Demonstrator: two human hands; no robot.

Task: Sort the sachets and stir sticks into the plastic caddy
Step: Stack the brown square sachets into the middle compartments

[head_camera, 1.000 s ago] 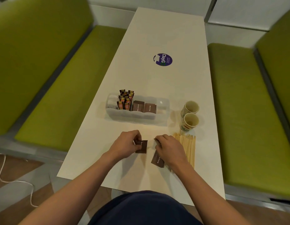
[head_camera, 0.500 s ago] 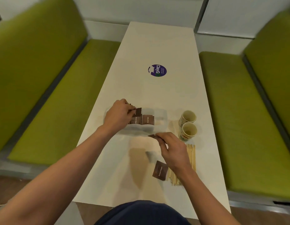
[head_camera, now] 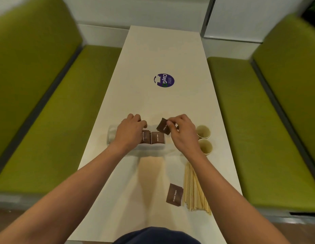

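Starting nearest the body and finding a loose sachet (head_camera: 174, 194) lying flat on the white table (head_camera: 162, 50), long axis running roughly away from the body, right edge just beside, perhaps touching, a bundle of stir sticks (head_camera: 193, 189) pointing the same near-to-far way. Moving up to the plastic caddy (head_camera: 111, 136), sitting crosswise at mid-table and already holding standing sachets (head_camera: 157, 137) in its middle. Seeing the left hand (head_camera: 130, 131) hanging over the caddy's left half, fingers curled down onto the leftmost brown packets; not managing to tell whether pinching one or only pressing. Seeing the right hand (head_camera: 183, 132) pinching a held sachet (head_camera: 163, 128) between thumb and fingertips, tilted on a corner, hovering just above and behind the standing ones, and hiding the caddy's right end. Judging the coming drop as short and downward: squaring the packet parallel to its neighbours, then lowering it beside them. Judging the right hand as the nearer one for what remains, with both the loose packet and the sticks lying on its side, back toward the body. Passing, just right of the caddy, two paper cups (head_camera: 203, 132), then farther up a round purple sticker (head_camera: 164, 80), with green benches (head_camera: 259, 120) flanking both sides.
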